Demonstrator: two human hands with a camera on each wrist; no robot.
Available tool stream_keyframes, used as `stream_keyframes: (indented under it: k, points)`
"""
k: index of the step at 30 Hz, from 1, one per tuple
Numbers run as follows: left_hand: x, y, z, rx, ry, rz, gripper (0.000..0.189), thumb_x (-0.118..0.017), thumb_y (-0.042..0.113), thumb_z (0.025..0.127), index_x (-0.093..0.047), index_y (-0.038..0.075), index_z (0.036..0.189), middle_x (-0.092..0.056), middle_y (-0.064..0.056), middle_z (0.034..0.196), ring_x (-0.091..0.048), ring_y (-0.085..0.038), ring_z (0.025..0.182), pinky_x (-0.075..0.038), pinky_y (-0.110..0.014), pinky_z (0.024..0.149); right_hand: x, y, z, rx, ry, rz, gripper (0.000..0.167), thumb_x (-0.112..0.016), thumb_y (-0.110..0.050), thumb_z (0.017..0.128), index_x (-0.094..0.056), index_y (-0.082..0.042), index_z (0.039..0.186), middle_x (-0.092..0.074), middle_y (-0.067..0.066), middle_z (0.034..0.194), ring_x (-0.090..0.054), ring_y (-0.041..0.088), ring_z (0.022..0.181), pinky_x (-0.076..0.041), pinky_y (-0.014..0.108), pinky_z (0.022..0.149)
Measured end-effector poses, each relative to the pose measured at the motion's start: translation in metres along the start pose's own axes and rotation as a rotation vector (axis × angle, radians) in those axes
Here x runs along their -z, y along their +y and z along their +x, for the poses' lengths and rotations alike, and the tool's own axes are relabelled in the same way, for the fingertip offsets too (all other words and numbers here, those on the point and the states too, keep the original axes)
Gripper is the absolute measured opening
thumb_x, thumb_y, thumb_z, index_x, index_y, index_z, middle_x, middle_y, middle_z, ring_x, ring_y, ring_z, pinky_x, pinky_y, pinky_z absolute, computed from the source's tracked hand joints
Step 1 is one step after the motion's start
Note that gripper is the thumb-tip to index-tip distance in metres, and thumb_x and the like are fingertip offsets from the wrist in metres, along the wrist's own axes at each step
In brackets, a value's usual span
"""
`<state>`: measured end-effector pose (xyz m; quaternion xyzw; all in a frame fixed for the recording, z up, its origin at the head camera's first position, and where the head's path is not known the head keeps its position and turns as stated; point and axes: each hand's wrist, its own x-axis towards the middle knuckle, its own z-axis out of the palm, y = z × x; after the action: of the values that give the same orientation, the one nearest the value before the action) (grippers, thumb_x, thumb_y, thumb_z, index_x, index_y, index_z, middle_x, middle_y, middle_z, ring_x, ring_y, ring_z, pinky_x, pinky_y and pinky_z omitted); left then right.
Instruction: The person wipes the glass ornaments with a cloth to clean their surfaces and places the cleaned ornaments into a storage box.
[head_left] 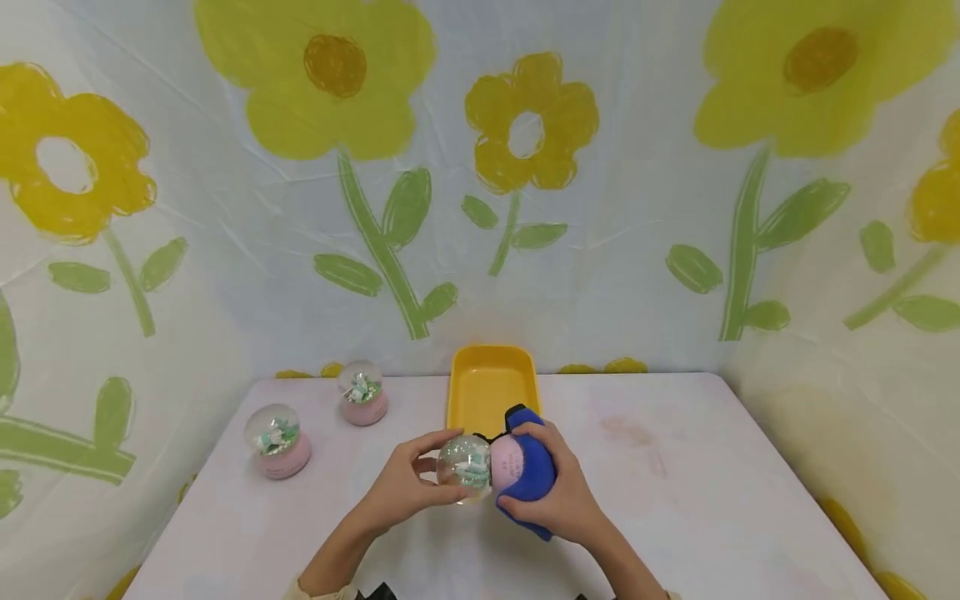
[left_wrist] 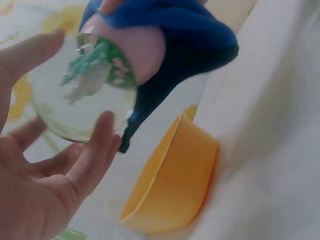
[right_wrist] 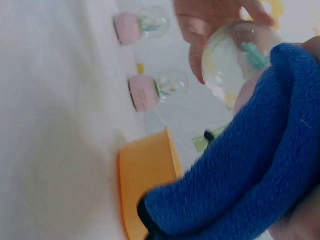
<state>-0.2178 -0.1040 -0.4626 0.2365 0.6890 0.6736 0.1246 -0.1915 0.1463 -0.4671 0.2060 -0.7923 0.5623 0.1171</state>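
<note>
A snow globe (head_left: 463, 468) with a pink base is held sideways above the front of the table, its glass ball toward the left. My left hand (head_left: 408, 481) grips the ball between thumb and fingers. With my right hand (head_left: 564, 490) I hold a blue cloth (head_left: 537, 473) wrapped round the pink base (head_left: 507, 463). The cloth (left_wrist: 195, 35) has a dark edge and hangs down past the base in the left wrist view. Green and white figures (left_wrist: 97, 70) show inside the glass. In the right wrist view the cloth (right_wrist: 250, 145) covers most of my right hand.
Two more snow globes with pink bases stand on the left of the table, one nearer (head_left: 283, 454) and one farther back (head_left: 364, 404). A yellow tray (head_left: 454, 387) sits at the table's back middle, just beyond my hands. Flower-printed cloth walls (head_left: 600, 275) surround the table.
</note>
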Motion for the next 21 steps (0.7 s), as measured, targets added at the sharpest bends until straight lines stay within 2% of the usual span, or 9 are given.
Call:
stream_keyframes:
  k: [2, 4, 9, 11, 13, 18, 20, 21]
  points:
    - [0.001, 0.001, 0.001, -0.012, 0.006, 0.032, 0.068, -0.083, 0.009, 0.076, -0.054, 0.013, 0.137, -0.052, -0.013, 0.132, -0.061, -0.033, 0.098, -0.057, -0.036, 0.072, -0.001, -0.001, 0.001, 0.01, 0.009, -0.028, 0.076, -0.091, -0.02, 0.065, -0.05, -0.026, 0.129, -0.047, 0.002, 0.128, -0.052, 0.032, 0.106, -0.052, 0.043, 0.078]
    - [0.0, -0.002, 0.001, -0.015, 0.007, 0.032, 0.069, -0.083, 0.008, 0.075, -0.054, 0.016, 0.137, -0.049, -0.012, 0.134, -0.061, -0.032, 0.099, -0.057, -0.036, 0.072, -0.005, -0.002, 0.0, -0.019, 0.036, -0.03, 0.076, -0.091, -0.02, 0.065, -0.05, -0.026, 0.129, -0.048, 0.002, 0.128, -0.052, 0.033, 0.106, -0.052, 0.045, 0.078]
    - [-0.008, -0.016, -0.001, 0.021, 0.037, 0.003, 0.078, -0.085, 0.006, 0.072, -0.049, 0.017, 0.141, -0.046, -0.011, 0.139, -0.061, -0.027, 0.1, -0.057, -0.034, 0.074, -0.019, -0.006, -0.012, -0.236, 0.085, 0.028, 0.078, -0.09, -0.025, 0.067, -0.047, -0.035, 0.131, -0.048, 0.009, 0.131, -0.051, 0.035, 0.106, -0.052, 0.049, 0.078]
    - [-0.008, -0.019, -0.003, 0.026, 0.07, 0.006, 0.078, -0.086, 0.005, 0.071, -0.051, 0.016, 0.14, -0.048, -0.01, 0.139, -0.061, -0.026, 0.099, -0.056, -0.032, 0.075, -0.022, -0.007, -0.016, -0.257, 0.055, 0.005, 0.081, -0.09, -0.027, 0.067, -0.045, -0.037, 0.133, -0.045, 0.009, 0.133, -0.051, 0.034, 0.108, -0.052, 0.05, 0.079]
    - [-0.006, -0.02, -0.004, 0.011, 0.094, 0.006, 0.078, -0.087, 0.003, 0.069, -0.053, 0.015, 0.138, -0.049, -0.011, 0.137, -0.061, -0.027, 0.1, -0.056, -0.031, 0.076, -0.023, -0.009, -0.015, -0.193, 0.007, -0.053, 0.084, -0.091, -0.028, 0.066, -0.043, -0.038, 0.135, -0.042, 0.006, 0.136, -0.051, 0.032, 0.11, -0.052, 0.05, 0.08]
    - [0.0, -0.015, -0.005, -0.052, 0.142, 0.083, 0.076, -0.09, 0.006, 0.064, -0.06, 0.018, 0.132, -0.055, -0.008, 0.133, -0.059, -0.03, 0.103, -0.055, -0.033, 0.079, -0.017, -0.014, -0.007, 0.096, -0.094, -0.347, 0.087, -0.092, -0.037, 0.061, -0.045, -0.038, 0.134, -0.034, 0.002, 0.146, -0.05, 0.029, 0.118, -0.052, 0.047, 0.085]
    - [0.0, -0.014, -0.006, -0.066, 0.156, 0.129, 0.074, -0.091, 0.01, 0.064, -0.061, 0.02, 0.13, -0.058, -0.004, 0.131, -0.058, -0.028, 0.105, -0.054, -0.033, 0.081, -0.014, -0.015, -0.004, 0.152, -0.117, -0.416, 0.085, -0.092, -0.041, 0.061, -0.046, -0.038, 0.132, -0.034, 0.003, 0.147, -0.05, 0.028, 0.118, -0.053, 0.045, 0.085]
    - [-0.001, -0.014, -0.007, -0.071, 0.159, 0.145, 0.073, -0.091, 0.011, 0.064, -0.062, 0.021, 0.13, -0.059, -0.002, 0.13, -0.058, -0.027, 0.107, -0.054, -0.033, 0.082, -0.012, -0.014, -0.003, 0.157, -0.132, -0.413, 0.084, -0.091, -0.041, 0.061, -0.047, -0.037, 0.132, -0.035, 0.002, 0.146, -0.051, 0.026, 0.116, -0.053, 0.044, 0.084]
